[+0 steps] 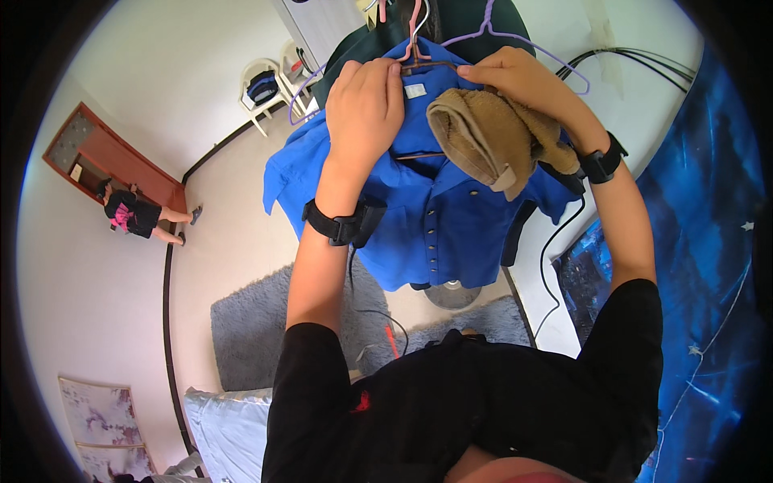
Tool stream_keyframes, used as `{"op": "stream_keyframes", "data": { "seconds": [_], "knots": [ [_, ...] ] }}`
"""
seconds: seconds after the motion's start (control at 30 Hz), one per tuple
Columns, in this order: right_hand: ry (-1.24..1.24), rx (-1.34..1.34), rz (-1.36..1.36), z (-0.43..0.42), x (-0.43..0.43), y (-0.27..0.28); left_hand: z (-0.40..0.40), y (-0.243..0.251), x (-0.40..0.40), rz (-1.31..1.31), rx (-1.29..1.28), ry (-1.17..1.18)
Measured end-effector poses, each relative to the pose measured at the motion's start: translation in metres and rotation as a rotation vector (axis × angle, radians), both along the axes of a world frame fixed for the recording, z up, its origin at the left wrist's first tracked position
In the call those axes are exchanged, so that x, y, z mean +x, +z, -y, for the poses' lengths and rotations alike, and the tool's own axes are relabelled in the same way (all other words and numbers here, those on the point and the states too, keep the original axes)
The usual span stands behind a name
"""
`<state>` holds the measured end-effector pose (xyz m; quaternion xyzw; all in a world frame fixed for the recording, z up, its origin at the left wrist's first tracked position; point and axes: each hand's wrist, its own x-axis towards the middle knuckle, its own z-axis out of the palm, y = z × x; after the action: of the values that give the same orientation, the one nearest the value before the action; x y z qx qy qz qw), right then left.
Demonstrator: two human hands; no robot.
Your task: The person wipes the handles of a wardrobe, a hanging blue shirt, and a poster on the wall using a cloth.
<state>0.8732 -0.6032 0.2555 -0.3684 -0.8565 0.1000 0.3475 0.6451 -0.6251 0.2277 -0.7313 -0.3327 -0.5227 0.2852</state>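
A blue button-front shirt (pixel 462 235) hangs before me on a brown hanger (pixel 444 63). My left hand (pixel 365 108) pinches the shirt and hanger at the left side of the collar. At the right side, my right hand (pixel 513 75) has its thumb and fingers on the hanger's shoulder, and a brown fleecy cloth (pixel 483 136) hangs beneath that hand. Pink and metal hanger hooks cluster above the collar. Behind the shirt are a dark green garment (pixel 513 21) and a purple hanger (pixel 537 45). Each wrist wears a black strap with a small device.
White plastic chairs (pixel 269 66) stand at the back, one holding dark folded cloth. A person (pixel 136 211) is by the red-brown door (pixel 130 157). Grey shaggy rugs (pixel 253 326) lie below, near a round stand base (pixel 453 296). Black cables run from my wrists; a blue wall hanging (pixel 682 290) is at right.
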Motion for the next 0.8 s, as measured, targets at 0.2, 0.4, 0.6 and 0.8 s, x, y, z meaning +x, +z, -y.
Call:
{"op": "stream_keyframes", "data": {
  "seconds": [0.2, 0.4, 0.6, 0.8],
  "knots": [
    [-0.064, -0.105, 0.0, 0.014, -0.006, 0.0, 0.014, 0.007, -0.003, 0.009, -0.16, 0.115],
    [-0.176, 0.265, -0.371, 0.022, -0.003, -0.07, 0.018, -0.013, 0.008, 0.039, -0.339, 0.224],
    [-0.438, 0.568, -0.977, 0.051, 0.0, 0.01, 0.029, -0.003, 0.004, 0.081, -0.274, 0.192],
    [-0.241, 0.555, -0.095, 0.053, -0.073, -0.002, 0.018, -0.016, -0.002, 0.125, -0.326, 0.053]
  ]
}}
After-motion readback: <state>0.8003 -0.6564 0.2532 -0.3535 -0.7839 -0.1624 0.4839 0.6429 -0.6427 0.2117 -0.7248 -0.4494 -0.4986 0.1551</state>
